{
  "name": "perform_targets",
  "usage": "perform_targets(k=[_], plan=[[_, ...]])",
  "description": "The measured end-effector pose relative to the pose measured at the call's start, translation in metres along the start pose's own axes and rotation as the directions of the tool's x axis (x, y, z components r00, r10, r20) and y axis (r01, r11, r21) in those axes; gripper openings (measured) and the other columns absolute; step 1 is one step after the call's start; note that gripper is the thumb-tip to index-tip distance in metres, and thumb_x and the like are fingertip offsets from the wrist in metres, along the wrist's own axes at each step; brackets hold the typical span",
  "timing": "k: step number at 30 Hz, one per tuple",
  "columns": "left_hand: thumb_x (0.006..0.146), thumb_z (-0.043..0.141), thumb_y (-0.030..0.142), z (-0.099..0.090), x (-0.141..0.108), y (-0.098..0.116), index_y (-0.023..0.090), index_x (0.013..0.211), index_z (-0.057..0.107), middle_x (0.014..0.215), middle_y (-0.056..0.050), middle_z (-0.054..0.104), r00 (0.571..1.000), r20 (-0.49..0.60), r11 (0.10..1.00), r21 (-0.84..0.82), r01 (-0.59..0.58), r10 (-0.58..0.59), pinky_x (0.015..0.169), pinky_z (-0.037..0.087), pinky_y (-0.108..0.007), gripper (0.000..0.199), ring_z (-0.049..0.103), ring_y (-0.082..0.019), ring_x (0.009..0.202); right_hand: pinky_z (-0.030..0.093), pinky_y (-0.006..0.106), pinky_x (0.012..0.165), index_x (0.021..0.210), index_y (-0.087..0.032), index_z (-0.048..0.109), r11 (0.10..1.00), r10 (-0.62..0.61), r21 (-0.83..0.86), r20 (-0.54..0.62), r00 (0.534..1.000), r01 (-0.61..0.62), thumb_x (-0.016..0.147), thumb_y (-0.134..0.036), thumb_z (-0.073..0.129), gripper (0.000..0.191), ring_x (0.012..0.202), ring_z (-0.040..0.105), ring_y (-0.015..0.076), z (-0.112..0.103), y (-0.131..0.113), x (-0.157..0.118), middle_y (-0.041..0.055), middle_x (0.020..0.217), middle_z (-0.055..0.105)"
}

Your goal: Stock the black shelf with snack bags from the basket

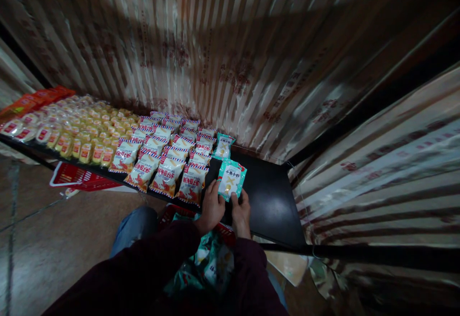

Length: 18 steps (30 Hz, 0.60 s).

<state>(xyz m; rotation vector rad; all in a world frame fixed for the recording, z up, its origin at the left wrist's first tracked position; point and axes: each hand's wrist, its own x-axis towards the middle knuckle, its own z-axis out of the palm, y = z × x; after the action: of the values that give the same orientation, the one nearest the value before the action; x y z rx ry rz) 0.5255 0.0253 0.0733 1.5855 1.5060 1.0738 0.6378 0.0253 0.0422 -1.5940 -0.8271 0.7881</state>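
Note:
A teal and white snack bag [231, 177] is held between my two hands, tilted above the black shelf. My left hand [212, 205] grips its lower left edge with bent fingers. At the lower right corner, my right hand [241, 213] closes on the bag with the thumb across its front. Another teal bag [223, 147] stands behind it on the shelf. To the left are rows of white snack bags with red print [168, 172]. Below my arms, a red basket [224, 233] contains several more teal bags [206, 263].
The black shelf [271, 201] ends at a dark post on the right. Small yellow packets [97, 153] and orange packs [36, 101] fill its left part. A second red basket [86, 177] is on the floor under the shelf. Striped plastic sheeting [201, 57] hangs behind.

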Motion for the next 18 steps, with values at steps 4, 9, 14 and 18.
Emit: perform_targets(k=[4,9,14,18], plan=[[0.080,0.044,0.010,0.005,0.010,-0.002,0.007,0.135,0.046,0.148,-0.018,0.038,1.000,0.020,0.996,0.091,0.012,-0.013,0.114,0.031,-0.041,0.055,0.036,-0.027,0.137,0.045,0.037,0.093,0.124,-0.015,0.055,1.000,-0.022,-0.020,0.010,1.000,0.023,0.070,-0.051,0.057,0.065,0.104,0.061,0.0234,0.011,-0.004,0.011,0.0126,0.121,0.063],[0.084,0.043,0.014,0.010,0.023,-0.005,0.008,0.135,0.047,0.150,-0.019,0.034,0.999,0.031,0.991,0.135,0.013,-0.017,0.116,0.027,-0.044,0.051,0.031,-0.028,0.140,0.046,0.038,0.092,0.122,-0.015,0.056,0.992,-0.077,-0.100,0.018,0.997,0.079,0.074,-0.048,0.052,0.058,0.102,0.061,0.0241,0.021,-0.010,0.027,0.0126,0.118,0.065],[0.090,0.037,0.020,0.015,0.034,-0.010,0.008,0.135,0.047,0.151,-0.018,0.033,0.999,0.039,0.992,0.120,0.026,-0.031,0.117,0.026,-0.044,0.047,0.028,-0.027,0.142,0.046,0.036,0.091,0.125,-0.014,0.054,0.974,-0.115,-0.189,0.055,0.992,0.123,0.077,-0.046,0.047,0.058,0.101,0.062,0.0236,0.028,-0.014,0.041,0.0140,0.118,0.065],[0.093,0.035,0.024,0.019,0.039,-0.015,0.007,0.136,0.046,0.152,-0.020,0.030,0.999,0.032,0.992,0.123,0.030,-0.035,0.117,0.025,-0.045,0.047,0.027,-0.028,0.142,0.046,0.037,0.090,0.125,-0.012,0.054,0.960,-0.125,-0.245,0.051,0.991,0.134,0.077,-0.048,0.045,0.061,0.100,0.062,0.0245,0.033,-0.016,0.050,0.0159,0.117,0.065]])
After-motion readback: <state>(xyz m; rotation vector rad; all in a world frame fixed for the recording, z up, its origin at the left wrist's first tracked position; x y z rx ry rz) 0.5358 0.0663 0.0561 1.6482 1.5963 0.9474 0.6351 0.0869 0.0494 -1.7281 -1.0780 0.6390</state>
